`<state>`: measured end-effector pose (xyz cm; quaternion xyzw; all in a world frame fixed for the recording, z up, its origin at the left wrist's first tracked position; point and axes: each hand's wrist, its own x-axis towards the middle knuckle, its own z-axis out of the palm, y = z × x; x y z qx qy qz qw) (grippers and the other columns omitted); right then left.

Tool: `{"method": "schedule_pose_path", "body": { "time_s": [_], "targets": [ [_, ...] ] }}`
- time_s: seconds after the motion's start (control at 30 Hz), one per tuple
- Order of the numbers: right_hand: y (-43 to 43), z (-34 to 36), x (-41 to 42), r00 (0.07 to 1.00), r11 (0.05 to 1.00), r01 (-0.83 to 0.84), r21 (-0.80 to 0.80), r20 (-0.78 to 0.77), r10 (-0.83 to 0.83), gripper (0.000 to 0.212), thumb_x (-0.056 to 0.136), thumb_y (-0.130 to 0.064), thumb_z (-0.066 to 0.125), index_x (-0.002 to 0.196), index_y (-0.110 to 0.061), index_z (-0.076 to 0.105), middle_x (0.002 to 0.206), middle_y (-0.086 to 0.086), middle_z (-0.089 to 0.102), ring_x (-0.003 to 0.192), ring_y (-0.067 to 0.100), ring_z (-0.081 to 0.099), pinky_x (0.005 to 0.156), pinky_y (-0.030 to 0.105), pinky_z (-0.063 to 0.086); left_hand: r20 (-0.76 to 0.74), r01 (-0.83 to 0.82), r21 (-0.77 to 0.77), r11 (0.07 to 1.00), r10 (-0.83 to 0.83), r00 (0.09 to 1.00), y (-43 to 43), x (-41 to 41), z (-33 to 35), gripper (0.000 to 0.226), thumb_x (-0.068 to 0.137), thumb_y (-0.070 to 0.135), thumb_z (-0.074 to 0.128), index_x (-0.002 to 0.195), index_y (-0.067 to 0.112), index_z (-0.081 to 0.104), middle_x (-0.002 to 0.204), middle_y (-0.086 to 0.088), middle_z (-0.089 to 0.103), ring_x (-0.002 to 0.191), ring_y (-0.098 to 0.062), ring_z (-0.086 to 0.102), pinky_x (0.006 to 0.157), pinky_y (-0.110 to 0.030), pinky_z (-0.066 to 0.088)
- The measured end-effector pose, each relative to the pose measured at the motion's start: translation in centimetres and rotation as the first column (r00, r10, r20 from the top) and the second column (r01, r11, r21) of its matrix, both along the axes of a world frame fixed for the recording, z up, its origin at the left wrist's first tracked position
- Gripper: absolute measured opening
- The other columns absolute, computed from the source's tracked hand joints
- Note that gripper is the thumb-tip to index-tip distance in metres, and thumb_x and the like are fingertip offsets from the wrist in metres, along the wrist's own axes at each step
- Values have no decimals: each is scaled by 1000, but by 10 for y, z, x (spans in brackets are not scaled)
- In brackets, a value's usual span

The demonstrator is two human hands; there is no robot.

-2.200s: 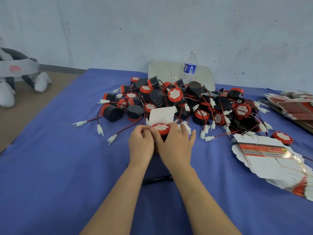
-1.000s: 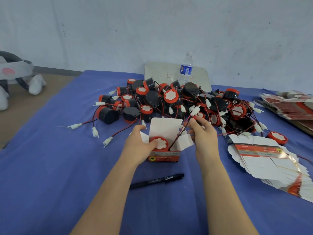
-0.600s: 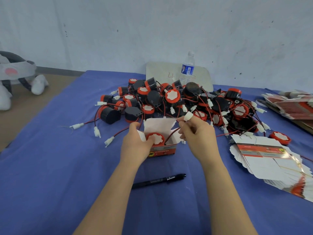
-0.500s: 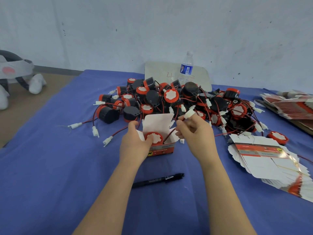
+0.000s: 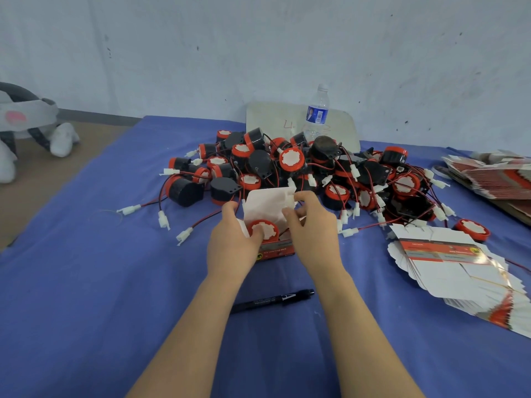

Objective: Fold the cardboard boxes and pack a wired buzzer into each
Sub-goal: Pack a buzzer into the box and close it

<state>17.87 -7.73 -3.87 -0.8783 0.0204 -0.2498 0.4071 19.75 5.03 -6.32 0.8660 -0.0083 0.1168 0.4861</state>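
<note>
Gripping box (image 5: 276, 250) edges, buzzer pile (image 5: 290, 160) just behind

Table (image 5: 86, 282): carries everything here except the plush toy.
Buzzer pile (image 5: 316, 173): mid-table, toward the far side.
Box (image 5: 275, 249): on the table just near of the pile, with the left hand (image 5: 232, 245) at its left side and the right hand (image 5: 313, 231) at its right.
Buzzer (image 5: 265, 229): inside the box.
Pen (image 5: 273, 301): near of the box, between the forearms.
Flat box stack (image 5: 454, 271): right of the box.
Lone buzzer (image 5: 472, 229): just beyond that stack.
Second stack (image 5: 488, 176): far right edge.
Water bottle (image 5: 316, 116): upright behind the pile.
Board (image 5: 273, 122): behind the bottle, at the wall.
Plush toy (image 5: 23, 124): far left, on the floor.
</note>
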Motion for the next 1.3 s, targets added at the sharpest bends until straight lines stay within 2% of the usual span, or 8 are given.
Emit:
{"method": "schedule_pose_path", "body": {
  "time_s": [0.1, 0.23, 0.43, 0.67, 0.93, 1.07, 1.17, 1.3],
  "targets": [
    [8, -3, 3, 998, 978, 36, -205, -38, -44, 25, 96, -19, 53, 121, -17, 54, 95, 0, 60, 83, 20, 57, 68, 35, 50, 2, 12, 3, 1000, -12, 1000, -1, 0, 0, 65, 88, 31, 65, 141, 19, 30, 108, -3, 60, 92, -21, 56, 65, -29, 43],
    [11, -5, 5, 993, 955, 86, -284, -53, -105, 29, 95, -15, 52, 123, -20, 47, 83, -1, 59, 74, 19, 53, 58, 33, 43, 4, 12, -1, 1000, -12, 1000, -2, 1, -1, 65, 87, 31, 65, 140, 19, 30, 109, -2, 59, 89, -17, 52, 65, -28, 41],
    [7, -4, 3, 985, 924, 64, -377, -126, -119, 30, 100, -29, 45, 126, -20, 59, 111, 3, 64, 110, 22, 49, 71, 30, 41, 23, 13, 11, 1000, -13, 1000, -2, 1, -2, 63, 88, 30, 65, 139, 19, 31, 97, 4, 52, 84, -16, 51, 64, -28, 41],
    [12, -4, 4, 964, 916, 135, -377, -165, -210, 19, 99, -21, 46, 111, -13, 58, 105, 7, 62, 111, 24, 47, 74, 32, 43, 14, 12, 10, 1000, -13, 1000, -2, 1, -3, 63, 87, 30, 65, 139, 19, 31, 97, 4, 52, 84, -15, 49, 63, -27, 39],
    [-4, 2, -5, 949, 864, -56, -500, -295, -109, 30, 99, -25, 42, 101, -14, 70, 113, 10, 47, 110, 30, 40, 78, 32, 40, 7, 8, 13, 1000, -8, 1000, -2, 1, -2, 64, 87, 29, 65, 140, 20, 30, 113, -5, 62, 96, -25, 59, 69, -32, 48],
    [-13, 7, -12, 945, 932, -207, -298, -308, 111, 32, 98, -22, 48, 69, -19, 62, 67, 0, 54, 86, 18, 44, 66, 28, 36, 0, 15, 12, 1000, -15, 1000, 0, 1, -2, 64, 87, 31, 65, 141, 20, 31, 114, -4, 61, 99, -24, 58, 67, -30, 44],
    [-29, 16, -17, 918, 956, -270, -115, -329, 219, 13, 93, -24, 59, 88, -26, 71, 85, -7, 65, 75, 4, 53, 62, 14, 40, -5, 16, 16, 1000, -16, 1000, 1, 2, -2, 64, 87, 31, 65, 141, 20, 31, 115, -4, 60, 100, -23, 57, 67, -28, 41],
    [-37, 16, -18, 912, 956, -271, -112, -347, 218, 9, 91, -24, 63, 86, -29, 68, 96, -4, 64, 81, 5, 57, 68, 13, 45, -5, 16, 28, 999, -16, 1000, 0, 2, -2, 65, 87, 31, 65, 141, 20, 30, 116, -4, 60, 100, -22, 57, 66, -26, 40]
  ]
}}
